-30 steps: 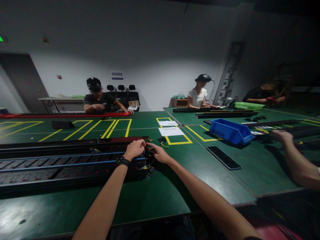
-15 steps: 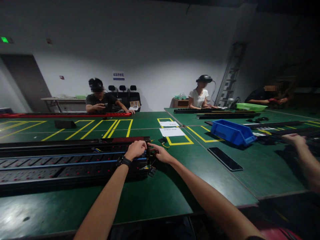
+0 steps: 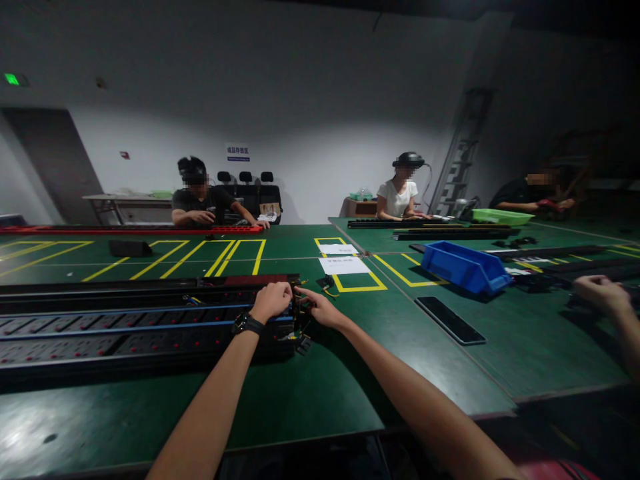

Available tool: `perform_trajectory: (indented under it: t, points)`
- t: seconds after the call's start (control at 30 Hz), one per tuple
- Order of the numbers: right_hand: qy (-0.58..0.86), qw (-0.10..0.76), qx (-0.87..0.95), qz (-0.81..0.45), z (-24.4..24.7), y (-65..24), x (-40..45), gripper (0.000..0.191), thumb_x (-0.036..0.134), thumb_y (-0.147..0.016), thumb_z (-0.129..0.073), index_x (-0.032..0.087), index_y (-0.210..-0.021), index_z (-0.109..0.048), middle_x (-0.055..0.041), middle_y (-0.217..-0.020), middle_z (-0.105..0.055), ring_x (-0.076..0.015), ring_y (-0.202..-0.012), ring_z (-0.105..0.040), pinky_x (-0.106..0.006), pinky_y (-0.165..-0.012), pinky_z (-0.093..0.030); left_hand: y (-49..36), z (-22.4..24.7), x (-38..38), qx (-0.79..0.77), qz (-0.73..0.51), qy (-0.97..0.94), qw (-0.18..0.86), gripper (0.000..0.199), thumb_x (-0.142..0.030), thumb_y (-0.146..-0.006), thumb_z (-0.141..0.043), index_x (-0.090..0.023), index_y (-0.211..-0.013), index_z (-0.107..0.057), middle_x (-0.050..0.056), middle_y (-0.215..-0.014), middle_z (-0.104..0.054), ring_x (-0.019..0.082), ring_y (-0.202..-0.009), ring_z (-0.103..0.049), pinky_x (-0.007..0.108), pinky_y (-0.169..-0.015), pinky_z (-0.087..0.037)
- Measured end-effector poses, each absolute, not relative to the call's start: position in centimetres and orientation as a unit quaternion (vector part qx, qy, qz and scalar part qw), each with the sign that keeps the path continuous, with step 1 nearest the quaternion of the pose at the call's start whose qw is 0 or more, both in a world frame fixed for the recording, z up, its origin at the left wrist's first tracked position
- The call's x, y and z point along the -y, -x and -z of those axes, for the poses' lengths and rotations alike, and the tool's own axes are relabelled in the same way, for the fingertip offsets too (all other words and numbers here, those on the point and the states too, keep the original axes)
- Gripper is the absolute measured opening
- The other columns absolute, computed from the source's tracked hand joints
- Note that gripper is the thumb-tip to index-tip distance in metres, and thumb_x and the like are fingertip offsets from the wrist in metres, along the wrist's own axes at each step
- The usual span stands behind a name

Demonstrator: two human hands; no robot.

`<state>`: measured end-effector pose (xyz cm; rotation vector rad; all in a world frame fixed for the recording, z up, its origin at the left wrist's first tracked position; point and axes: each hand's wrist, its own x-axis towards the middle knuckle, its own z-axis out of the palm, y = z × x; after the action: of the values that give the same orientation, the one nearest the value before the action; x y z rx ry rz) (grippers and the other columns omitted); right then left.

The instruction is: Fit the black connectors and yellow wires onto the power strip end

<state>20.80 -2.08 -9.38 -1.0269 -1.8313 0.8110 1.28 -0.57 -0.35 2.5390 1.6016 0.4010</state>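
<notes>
Long black power strips [image 3: 165,340] with rows of sockets and small red parts lie side by side at the left, blue lines running along them. My left hand [image 3: 273,300], a black watch on its wrist, rests on the right end of the strips with its fingers curled over the edge. My right hand [image 3: 323,310] meets that end from the right, index finger stretched to it and the other fingers bent. What lies between its fingers is hidden. Wires and a dark connector [image 3: 303,344] hang out just below the hands.
A phone [image 3: 450,320] and a blue bin [image 3: 465,267] are on the green table to the right. Paper sheets [image 3: 345,265] lie ahead. A co-worker's hand [image 3: 603,293] is at the far right. Several people sit across the table, near a red rail [image 3: 220,229].
My hands stay in almost the same place at the strip's end. The co-worker's hand at the right has shifted slightly right and down.
</notes>
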Motion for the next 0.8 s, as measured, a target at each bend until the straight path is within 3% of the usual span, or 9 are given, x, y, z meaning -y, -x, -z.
perform_trajectory:
  t: [0.23,0.37,0.43,0.57,0.7,0.8]
  points:
    - [0.454,0.427,0.730,-0.281,8.8,-20.3,2.6,0.088,-0.003,-0.063,-0.042,0.019,-0.147,-0.049,-0.0063,-0.112,-0.072,-0.0176,-0.098,-0.066,-0.032,-0.090,-0.052,-1.2,0.4,0.6,-0.518,-0.132,-0.844,0.050,0.027,-0.023,-0.087,-0.048,-0.028,-0.094,-0.073,0.006,-0.099,-0.077,0.025,-0.097,-0.071,0.032,-0.084,-0.052]
    - [0.598,0.421,0.670,-0.124,7.7,-20.9,3.1,0.052,0.006,-0.079,-0.049,0.020,-0.127,-0.065,-0.0061,-0.100,-0.069,-0.0196,-0.088,-0.063,-0.032,-0.085,-0.050,-1.2,0.4,0.5,-0.515,-0.131,-0.846,0.048,0.028,-0.022,-0.087,-0.047,-0.027,-0.092,-0.073,0.006,-0.098,-0.077,0.025,-0.095,-0.071,0.033,-0.083,-0.052]
    - [0.656,0.389,0.645,-0.036,7.3,-21.8,3.4,0.041,0.014,-0.087,-0.050,0.021,-0.124,-0.067,-0.0097,-0.105,-0.066,-0.0227,-0.094,-0.061,-0.034,-0.086,-0.048,-1.2,0.5,0.5,-0.514,-0.131,-0.847,0.048,0.027,-0.023,-0.087,-0.047,-0.027,-0.093,-0.073,0.006,-0.099,-0.077,0.024,-0.095,-0.070,0.032,-0.083,-0.052]
    - [0.714,0.296,0.631,0.073,7.2,-23.4,3.4,0.040,0.021,-0.089,-0.056,0.021,-0.129,-0.065,-0.0168,-0.120,-0.061,-0.0293,-0.110,-0.053,-0.039,-0.092,-0.042,-1.2,0.5,0.5,-0.514,-0.132,-0.846,0.050,0.027,-0.023,-0.087,-0.048,-0.027,-0.095,-0.073,0.005,-0.101,-0.077,0.024,-0.096,-0.070,0.032,-0.084,-0.052]
    - [0.729,0.247,0.630,0.107,7.9,-23.8,3.1,0.033,0.031,-0.092,-0.057,0.022,-0.122,-0.068,-0.0185,-0.122,-0.062,-0.0332,-0.113,-0.049,-0.047,-0.095,-0.038,-1.2,0.4,0.6,-0.519,-0.133,-0.843,0.052,0.026,-0.023,-0.088,-0.048,-0.028,-0.098,-0.071,0.006,-0.103,-0.076,0.025,-0.096,-0.070,0.033,-0.084,-0.052]
    - [0.713,0.235,0.653,0.101,7.9,-23.7,3.0,0.025,0.030,-0.095,-0.054,0.024,-0.113,-0.071,-0.0155,-0.117,-0.065,-0.0311,-0.112,-0.050,-0.046,-0.096,-0.037,-1.1,0.4,0.7,-0.521,-0.134,-0.841,0.052,0.025,-0.024,-0.088,-0.049,-0.028,-0.100,-0.070,0.006,-0.103,-0.076,0.025,-0.096,-0.070,0.033,-0.084,-0.051]
